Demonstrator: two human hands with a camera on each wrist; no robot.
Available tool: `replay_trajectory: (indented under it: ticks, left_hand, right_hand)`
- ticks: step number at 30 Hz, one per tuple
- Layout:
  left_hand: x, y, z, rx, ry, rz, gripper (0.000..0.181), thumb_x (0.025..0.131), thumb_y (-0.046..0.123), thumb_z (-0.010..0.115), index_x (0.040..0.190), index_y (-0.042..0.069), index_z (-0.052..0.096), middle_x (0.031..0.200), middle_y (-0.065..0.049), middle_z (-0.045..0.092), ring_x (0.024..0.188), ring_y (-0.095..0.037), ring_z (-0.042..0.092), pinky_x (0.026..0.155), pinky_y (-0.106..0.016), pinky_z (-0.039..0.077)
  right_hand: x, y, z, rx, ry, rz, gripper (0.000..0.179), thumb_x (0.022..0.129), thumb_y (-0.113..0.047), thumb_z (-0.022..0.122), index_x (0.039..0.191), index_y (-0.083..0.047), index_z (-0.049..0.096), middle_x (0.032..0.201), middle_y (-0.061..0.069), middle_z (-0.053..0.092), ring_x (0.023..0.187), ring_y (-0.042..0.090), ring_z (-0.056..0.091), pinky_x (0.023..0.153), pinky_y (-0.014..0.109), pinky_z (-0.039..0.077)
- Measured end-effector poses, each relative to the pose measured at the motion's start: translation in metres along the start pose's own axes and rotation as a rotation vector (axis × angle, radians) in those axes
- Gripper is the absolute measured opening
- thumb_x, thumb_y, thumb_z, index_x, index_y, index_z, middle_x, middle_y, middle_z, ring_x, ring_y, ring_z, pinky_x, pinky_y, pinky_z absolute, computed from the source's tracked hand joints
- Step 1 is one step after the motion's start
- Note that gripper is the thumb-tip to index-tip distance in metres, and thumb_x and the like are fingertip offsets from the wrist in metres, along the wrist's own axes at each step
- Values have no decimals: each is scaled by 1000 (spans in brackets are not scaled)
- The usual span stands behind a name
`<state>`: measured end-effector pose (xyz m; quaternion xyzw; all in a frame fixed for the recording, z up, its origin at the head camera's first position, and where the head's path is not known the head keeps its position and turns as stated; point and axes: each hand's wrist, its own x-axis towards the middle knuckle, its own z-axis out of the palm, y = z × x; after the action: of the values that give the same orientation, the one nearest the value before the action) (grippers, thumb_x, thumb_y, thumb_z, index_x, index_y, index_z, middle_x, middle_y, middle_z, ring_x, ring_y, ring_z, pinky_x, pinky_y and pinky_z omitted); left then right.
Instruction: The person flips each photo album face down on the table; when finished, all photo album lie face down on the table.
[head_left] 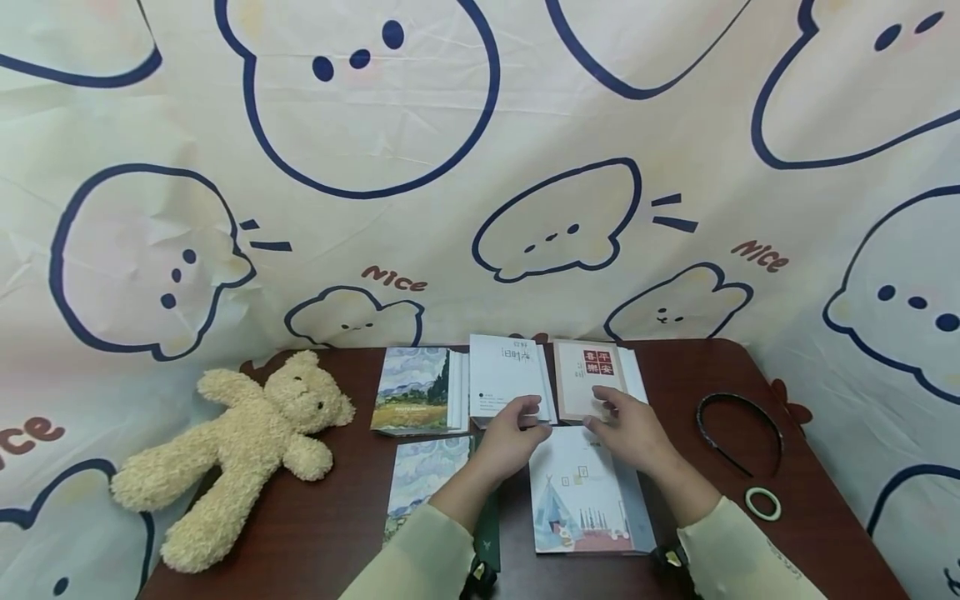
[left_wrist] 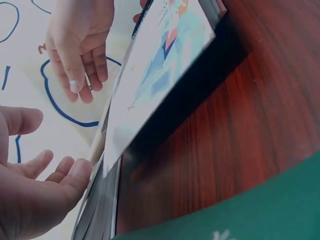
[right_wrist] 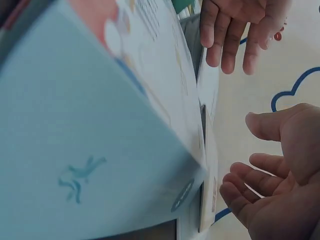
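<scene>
My left hand (head_left: 513,442) hovers by the lower edge of a white book (head_left: 498,367), fingers loosely bent and holding nothing. My right hand (head_left: 630,429) is over the lower part of a beige book (head_left: 577,392) with a red square print, also holding nothing. Below both lies a white book with a tent drawing (head_left: 570,508); its light blue cover edge (right_wrist: 90,150) fills much of the right wrist view. In the left wrist view, the two palms face each other across a gap, my left hand (left_wrist: 40,195) nearer the camera.
A landscape-painting book (head_left: 412,387) lies at the back left of the books. A similar one (head_left: 420,467) and a green book (head_left: 489,533) are partly hidden by the left arm. A teddy bear (head_left: 255,433) lies at left; a black headband (head_left: 701,417) and pale green ring (head_left: 776,504) at right.
</scene>
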<state>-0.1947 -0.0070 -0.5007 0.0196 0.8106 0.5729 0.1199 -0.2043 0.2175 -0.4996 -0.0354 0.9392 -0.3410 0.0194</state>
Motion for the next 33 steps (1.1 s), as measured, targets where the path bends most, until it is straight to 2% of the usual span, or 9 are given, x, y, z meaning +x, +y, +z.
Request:
replay_trajectory:
  ticks: [9,16,26,33]
  left_hand:
    - [16,3,14,-4,9,-1,52,99,26,69,148,15,55,146,-10,59,133,-29,59,105,-53,51]
    - [28,7,23,-32,-14,-27,56,99,25,69,151,14,52,149,-12,56,136,-30,56,108,-51,49]
    - [36,12,30,-53,-43,-59,58,99,25,68,152,11,49,151,-14,54,138,-31,54,112,-50,45]
    - [39,15,32,-98,-62,-74,65,99,24,68,157,10,43,150,-17,54,136,-31,55,111,-48,47]
  right_hand:
    - [15,14,-4,-42,31,9,64,98,-28,72,153,-5,49,149,27,52,134,51,51,101,64,49]
    - [27,22,-6,-57,18,25,67,98,-30,71,154,-3,46,152,28,48,140,51,44,106,67,43]
    - [42,39,-10,-66,-22,62,73,97,-33,71,155,1,42,154,30,45,140,52,44,107,66,43]
    - [49,44,-12,-86,-58,93,78,96,-38,70,155,3,40,155,31,41,141,53,41,109,68,40]
